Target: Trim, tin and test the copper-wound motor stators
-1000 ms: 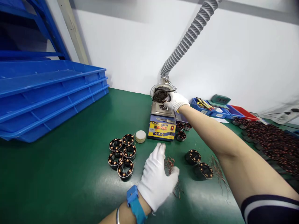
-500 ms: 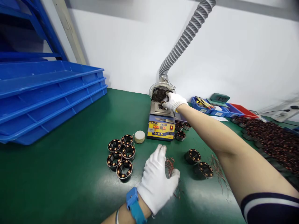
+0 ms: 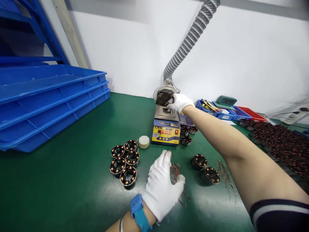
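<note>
My white-gloved right hand (image 3: 180,103) reaches forward over a yellow-fronted solder pot (image 3: 165,134) with a lit red display. Its fingers are closed around a motor stator (image 3: 171,101), which is mostly hidden by the glove and held just above the pot's square opening (image 3: 167,111). Nearer to me, my left hand (image 3: 162,187), also gloved, rests on the green table with thumb and fingers apart and nothing in its grasp. Clipped copper wire ends (image 3: 175,170) lie between its thumb and fingers. Left of that hand stands a group of wound stators (image 3: 128,177).
A round whitish container (image 3: 144,142) stands beside the pot. Two stators (image 3: 210,176) sit under my right arm, near wire scraps (image 3: 225,175). Blue trays (image 3: 91,93) are stacked at left. Many stators (image 3: 277,145) fill the right side. A grey duct (image 3: 185,48) rises behind.
My right hand has risen slightly with the stator, so more of the pot's opening shows. The display digits have changed. My left hand stays where it was.
</note>
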Tool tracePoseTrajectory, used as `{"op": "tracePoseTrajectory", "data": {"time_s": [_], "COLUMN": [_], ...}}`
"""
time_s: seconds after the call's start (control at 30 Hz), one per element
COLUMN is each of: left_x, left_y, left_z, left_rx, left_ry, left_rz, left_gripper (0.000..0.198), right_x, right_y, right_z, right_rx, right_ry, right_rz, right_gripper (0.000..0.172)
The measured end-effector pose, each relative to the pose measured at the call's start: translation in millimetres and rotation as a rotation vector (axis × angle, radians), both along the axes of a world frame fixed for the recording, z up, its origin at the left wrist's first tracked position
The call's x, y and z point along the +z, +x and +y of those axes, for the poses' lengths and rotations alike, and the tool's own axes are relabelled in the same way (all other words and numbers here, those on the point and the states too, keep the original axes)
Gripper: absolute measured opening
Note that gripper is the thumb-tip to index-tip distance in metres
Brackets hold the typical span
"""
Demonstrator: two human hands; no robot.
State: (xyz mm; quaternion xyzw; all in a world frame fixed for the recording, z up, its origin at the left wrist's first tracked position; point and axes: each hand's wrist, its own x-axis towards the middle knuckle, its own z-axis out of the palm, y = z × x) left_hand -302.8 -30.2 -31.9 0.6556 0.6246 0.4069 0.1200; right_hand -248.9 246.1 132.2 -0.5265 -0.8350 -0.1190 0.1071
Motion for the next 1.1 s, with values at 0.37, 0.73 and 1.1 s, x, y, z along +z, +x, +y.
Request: {"op": "tracePoseTrajectory", "data": {"time_s": [0.37, 0.73, 1.1], "left_x": [3.9, 45.9, 50.6], "left_y": [-8.5, -48.9, -70.5], "left_z": [5.4, 2.0, 5.8], "left_rx": [0.095, 0.301, 0.317], "left_ry": [0.116, -0.251, -0.258], "left_rz": [0.262, 0.582, 0.416], "left_gripper": [0.067, 0.063, 0.049], "right_x": [11.7, -53.9, -65.6], "right_y": [24.1, 196.7, 206.0], "right_z": [-18.6, -111.8, -145.1], "right_rx": [0.037, -0.329, -0.295], "right_ry": [0.019, -0.719, -0.464], "right_rz": [0.262, 0.598, 0.369], "right_gripper": [0.049, 0.026, 0.045]}}
